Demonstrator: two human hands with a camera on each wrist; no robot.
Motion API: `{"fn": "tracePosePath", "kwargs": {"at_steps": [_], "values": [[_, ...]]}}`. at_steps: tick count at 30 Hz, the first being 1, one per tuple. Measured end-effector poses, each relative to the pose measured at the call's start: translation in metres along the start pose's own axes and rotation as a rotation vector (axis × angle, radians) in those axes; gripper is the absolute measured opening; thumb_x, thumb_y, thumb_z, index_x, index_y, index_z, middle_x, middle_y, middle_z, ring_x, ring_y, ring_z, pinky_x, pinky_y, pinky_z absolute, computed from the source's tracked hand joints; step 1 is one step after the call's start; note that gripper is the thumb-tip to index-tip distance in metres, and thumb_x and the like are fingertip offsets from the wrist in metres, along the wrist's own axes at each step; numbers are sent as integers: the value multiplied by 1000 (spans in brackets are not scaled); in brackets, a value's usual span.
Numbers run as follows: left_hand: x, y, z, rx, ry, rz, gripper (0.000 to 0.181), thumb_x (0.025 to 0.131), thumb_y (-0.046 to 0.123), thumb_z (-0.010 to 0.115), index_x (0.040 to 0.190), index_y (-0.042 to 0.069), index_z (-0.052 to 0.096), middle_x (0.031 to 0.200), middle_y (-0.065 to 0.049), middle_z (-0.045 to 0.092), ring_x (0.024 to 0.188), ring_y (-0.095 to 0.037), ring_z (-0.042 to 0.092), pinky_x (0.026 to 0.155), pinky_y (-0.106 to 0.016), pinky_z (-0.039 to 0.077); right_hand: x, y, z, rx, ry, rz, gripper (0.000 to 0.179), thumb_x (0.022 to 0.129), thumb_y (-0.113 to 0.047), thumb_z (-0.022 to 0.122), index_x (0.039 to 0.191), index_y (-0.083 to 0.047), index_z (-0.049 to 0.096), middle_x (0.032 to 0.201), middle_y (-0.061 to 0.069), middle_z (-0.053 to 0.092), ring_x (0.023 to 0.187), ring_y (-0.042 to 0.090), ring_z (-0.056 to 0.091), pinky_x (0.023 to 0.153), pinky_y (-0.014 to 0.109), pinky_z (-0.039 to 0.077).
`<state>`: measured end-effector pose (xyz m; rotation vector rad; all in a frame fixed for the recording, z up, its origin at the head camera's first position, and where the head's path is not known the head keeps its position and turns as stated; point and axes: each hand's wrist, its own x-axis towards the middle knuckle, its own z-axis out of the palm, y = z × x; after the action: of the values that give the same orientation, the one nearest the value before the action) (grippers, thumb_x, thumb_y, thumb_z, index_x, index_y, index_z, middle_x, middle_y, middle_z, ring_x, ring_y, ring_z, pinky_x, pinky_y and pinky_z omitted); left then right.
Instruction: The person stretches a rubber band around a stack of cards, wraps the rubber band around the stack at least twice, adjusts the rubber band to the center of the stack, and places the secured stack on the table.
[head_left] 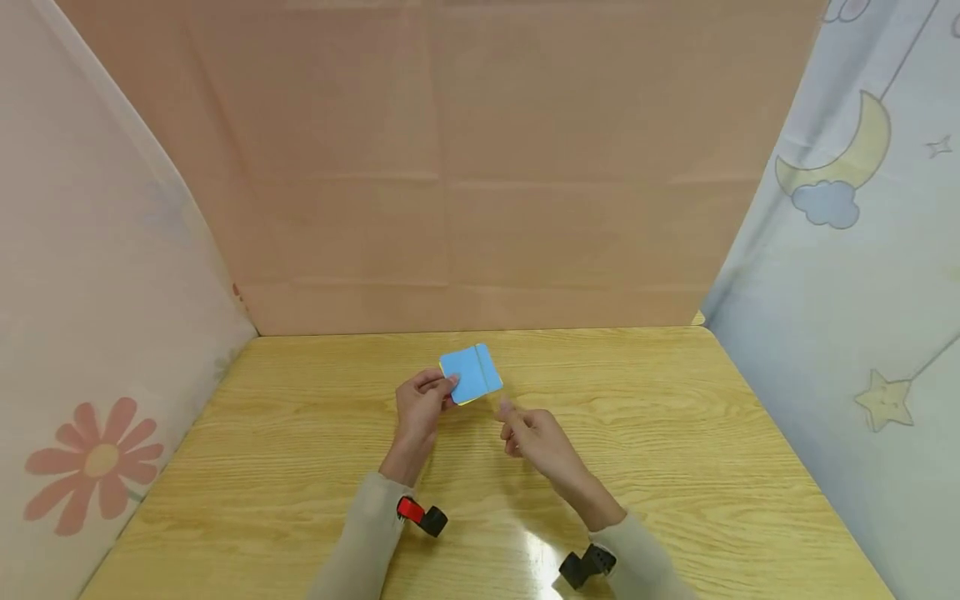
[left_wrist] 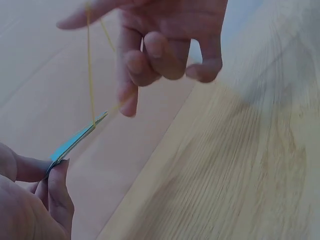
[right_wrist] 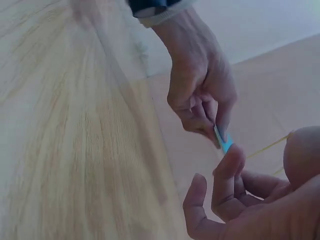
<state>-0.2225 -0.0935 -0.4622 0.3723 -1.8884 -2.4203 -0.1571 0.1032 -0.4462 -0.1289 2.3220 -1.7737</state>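
Observation:
My left hand [head_left: 420, 407] pinches a small stack of cards [head_left: 467, 373] between thumb and fingers, above the back half of the table. The top card is light blue, and a yellow edge shows beneath it. A thin yellow rubber band [left_wrist: 90, 70] crosses the stack near its right side. From there it stretches out to my right hand [head_left: 538, 437], whose thumb and a finger are hooked in it. That hand is just right of and nearer than the cards, its other fingers bent. In the left wrist view the stack is seen edge-on; the right wrist view mostly hides it.
A light wooden table [head_left: 300, 467] lies under both hands. Behind it hangs a plain peach cloth [head_left: 480, 167]. Pale patterned curtains close off the left [head_left: 97, 250] and right sides [head_left: 840, 300]. Each wrist wears a strap with a small black camera.

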Motion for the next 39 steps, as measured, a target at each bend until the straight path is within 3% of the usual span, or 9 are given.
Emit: {"fn": "tracePosePath", "kwargs": {"at_steps": [2, 4, 11, 18, 24, 28, 34, 39], "values": [[-1, 0, 0, 2, -13, -7, 14, 92, 1, 78, 101, -5, 69, 77, 2, 72, 65, -11, 67, 67, -31, 60, 4, 3, -4, 86, -4, 46, 78, 107, -61, 47, 116, 11, 72, 98, 17, 69, 75, 15, 60, 78, 35, 60], [-2, 0, 0, 0, -35, -12, 15, 92, 2, 79, 101, -4, 70, 76, 3, 73, 65, -10, 67, 66, -30, 59, 7, 6, -9, 159, -14, 91, 80, 106, -64, 48, 125, 10, 71, 89, 10, 66, 73, 14, 58, 79, 35, 60], [-8, 0, -2, -10, -172, -39, 8, 92, 0, 79, 94, 3, 71, 75, 1, 73, 64, -12, 68, 61, -26, 60, 14, 12, -24, 331, -127, 201, 80, 104, -62, 54, 128, 13, 66, 84, -3, 61, 74, 10, 54, 78, 31, 55], [-15, 2, -2, 0, -264, -56, 7, 93, -3, 76, 97, 1, 71, 78, 1, 73, 68, -12, 67, 63, -25, 57, 16, 13, -35, 335, -144, 176, 70, 104, -56, 59, 117, 12, 72, 78, -4, 61, 73, 11, 54, 80, 33, 56], [-18, 3, -3, 36, -318, -52, 8, 94, -1, 75, 100, -2, 70, 78, 2, 73, 66, -12, 67, 64, -27, 59, 18, 13, -38, 308, -140, 145, 46, 105, -46, 64, 81, -9, 73, 72, -5, 60, 74, 14, 55, 84, 38, 58], [-19, 3, -5, 77, -392, -58, 7, 95, 1, 75, 100, 0, 70, 79, 3, 72, 66, -12, 67, 65, -27, 60, 18, 16, -39, 255, -144, 136, 43, 104, -44, 66, 70, -16, 68, 67, -6, 54, 73, 15, 53, 82, 37, 57], [-20, 1, -9, 72, -455, -68, 11, 97, 0, 72, 91, 9, 70, 77, 3, 70, 64, -10, 65, 65, -26, 60, 18, 18, -42, 256, -118, 111, 35, 101, -36, 73, 71, -17, 71, 60, -6, 37, 68, 16, 38, 71, 32, 45], [-22, 0, -11, 76, -500, -88, 13, 96, -1, 72, 91, 11, 70, 78, 4, 73, 67, -9, 67, 65, -25, 60, 19, 13, -44, 299, -44, 93, 18, 97, -26, 78, 88, -11, 81, 68, -4, 47, 67, 15, 41, 71, 31, 49]]}}
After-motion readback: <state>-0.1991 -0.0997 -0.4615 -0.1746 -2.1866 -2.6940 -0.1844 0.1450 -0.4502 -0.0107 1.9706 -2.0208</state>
